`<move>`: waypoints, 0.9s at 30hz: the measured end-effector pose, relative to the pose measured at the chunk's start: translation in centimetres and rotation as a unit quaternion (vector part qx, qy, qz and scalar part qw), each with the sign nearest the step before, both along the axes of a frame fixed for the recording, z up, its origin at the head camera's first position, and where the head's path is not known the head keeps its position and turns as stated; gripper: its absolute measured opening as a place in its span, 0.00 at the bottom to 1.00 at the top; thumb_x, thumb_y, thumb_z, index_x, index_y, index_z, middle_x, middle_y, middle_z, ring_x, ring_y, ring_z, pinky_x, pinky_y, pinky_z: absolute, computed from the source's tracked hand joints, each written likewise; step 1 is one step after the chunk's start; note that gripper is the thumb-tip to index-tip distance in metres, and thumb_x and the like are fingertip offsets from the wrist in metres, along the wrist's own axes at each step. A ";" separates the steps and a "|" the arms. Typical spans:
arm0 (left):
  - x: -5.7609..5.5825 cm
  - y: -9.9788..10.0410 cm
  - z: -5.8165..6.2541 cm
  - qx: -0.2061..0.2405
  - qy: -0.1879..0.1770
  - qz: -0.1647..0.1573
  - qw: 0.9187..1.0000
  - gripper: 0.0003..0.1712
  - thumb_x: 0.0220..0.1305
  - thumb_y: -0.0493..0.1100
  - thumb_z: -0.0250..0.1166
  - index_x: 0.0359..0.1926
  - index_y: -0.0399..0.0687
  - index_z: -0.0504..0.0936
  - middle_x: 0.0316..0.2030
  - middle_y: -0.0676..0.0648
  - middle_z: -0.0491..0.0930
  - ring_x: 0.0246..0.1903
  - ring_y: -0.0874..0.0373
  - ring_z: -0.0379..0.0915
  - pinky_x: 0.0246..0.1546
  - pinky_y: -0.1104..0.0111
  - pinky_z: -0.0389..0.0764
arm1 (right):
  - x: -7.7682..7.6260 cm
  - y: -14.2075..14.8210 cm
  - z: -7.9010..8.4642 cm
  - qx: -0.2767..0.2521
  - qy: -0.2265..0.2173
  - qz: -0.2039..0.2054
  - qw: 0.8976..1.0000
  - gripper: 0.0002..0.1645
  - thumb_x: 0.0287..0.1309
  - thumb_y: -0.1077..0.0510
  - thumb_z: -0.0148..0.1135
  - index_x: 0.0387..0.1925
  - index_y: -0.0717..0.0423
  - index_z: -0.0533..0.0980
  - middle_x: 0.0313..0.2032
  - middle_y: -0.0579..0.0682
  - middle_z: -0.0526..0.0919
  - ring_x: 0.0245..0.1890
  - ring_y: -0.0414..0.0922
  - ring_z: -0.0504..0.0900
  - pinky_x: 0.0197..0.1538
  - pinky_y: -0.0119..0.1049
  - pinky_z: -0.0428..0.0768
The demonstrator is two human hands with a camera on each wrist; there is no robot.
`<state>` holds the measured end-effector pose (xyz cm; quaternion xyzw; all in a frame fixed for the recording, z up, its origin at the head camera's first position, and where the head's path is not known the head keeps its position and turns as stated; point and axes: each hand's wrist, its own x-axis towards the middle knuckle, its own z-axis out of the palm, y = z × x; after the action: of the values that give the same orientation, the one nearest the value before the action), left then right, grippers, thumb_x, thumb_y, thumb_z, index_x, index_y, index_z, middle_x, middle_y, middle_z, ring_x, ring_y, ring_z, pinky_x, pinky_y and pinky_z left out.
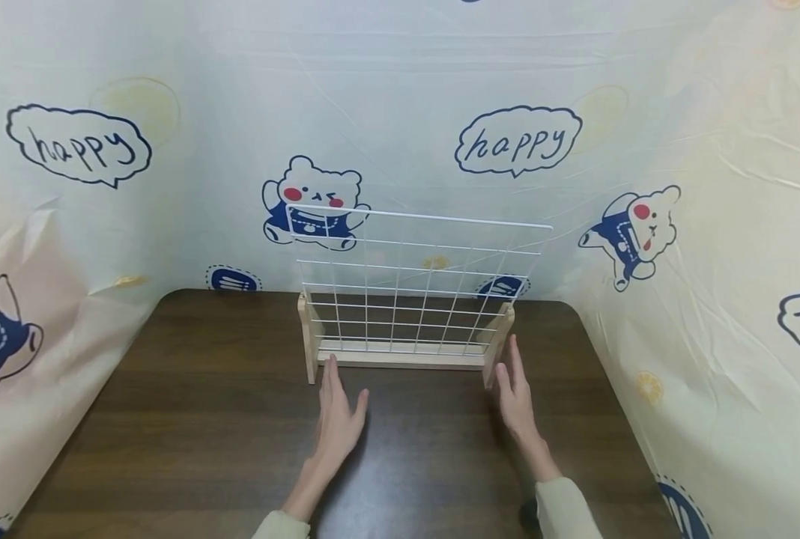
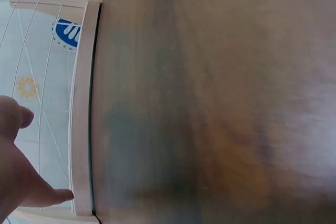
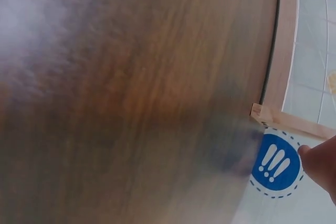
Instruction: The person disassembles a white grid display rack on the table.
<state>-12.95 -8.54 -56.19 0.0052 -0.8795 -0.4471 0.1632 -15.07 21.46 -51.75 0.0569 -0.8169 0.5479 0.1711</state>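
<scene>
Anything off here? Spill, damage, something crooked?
Nothing stands out. The white wire grid sits between the sides of the wooden stand, with no visible bend or break. Its slant in the head view roughly matches the far edge of the table, so likely camera tilt. No spill shows.

A metal-wire grid (image 1: 398, 289) is looking smooth, its wooden stand (image 1: 400, 360) matt; a wood-grain tabletop (image 1: 434, 457) is gleaming; a cloth-like backdrop (image 1: 407, 97) is wrinkling.

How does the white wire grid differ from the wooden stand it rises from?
The wire grid is white, while the wooden stand is pale tan. The grid is thin crossed wires with open gaps; the stand is built of solid pieces. The grid rises above the stand, which rests on the brown table. Both look paler than the table.
</scene>
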 end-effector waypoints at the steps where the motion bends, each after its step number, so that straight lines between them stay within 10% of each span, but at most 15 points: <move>1: -0.3 0.1 0.1 0.005 0.002 0.006 1.000 0.51 0.64 0.38 0.63 0.75 0.38 0.38 0.73 0.33 0.41 0.70 0.37 0.42 0.63 0.44 0.57 | -0.2 0.1 0.0 -0.009 0.000 0.002 1.000 0.32 0.71 0.67 0.44 0.72 0.67 0.50 0.72 0.63 0.51 0.72 0.57 0.51 0.68 0.28 0.50; 17: -5.3 1.9 1.0 0.143 0.063 0.084 0.984 0.55 0.58 0.37 0.68 0.73 0.36 0.38 0.71 0.33 0.45 0.69 0.41 0.42 0.67 0.49 0.48 | -3.2 0.1 0.3 -0.113 -0.006 0.001 0.994 0.30 0.74 0.63 0.40 0.73 0.64 0.51 0.72 0.60 0.55 0.71 0.53 0.55 0.68 0.37 0.57; 27: -6.6 2.7 1.5 0.138 0.171 0.102 0.970 0.55 0.51 0.28 0.71 0.71 0.35 0.44 0.69 0.34 0.47 0.70 0.41 0.40 0.68 0.49 0.42 | -5.8 0.7 -2.2 -0.146 0.007 -0.036 0.989 0.28 0.75 0.59 0.38 0.71 0.63 0.56 0.69 0.61 0.61 0.68 0.54 0.60 0.68 0.41 0.58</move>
<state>-19.56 -5.86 -54.73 0.0406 -0.7630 -0.5397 0.3535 -20.83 22.15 -53.96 0.0062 -0.7285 0.6543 0.2031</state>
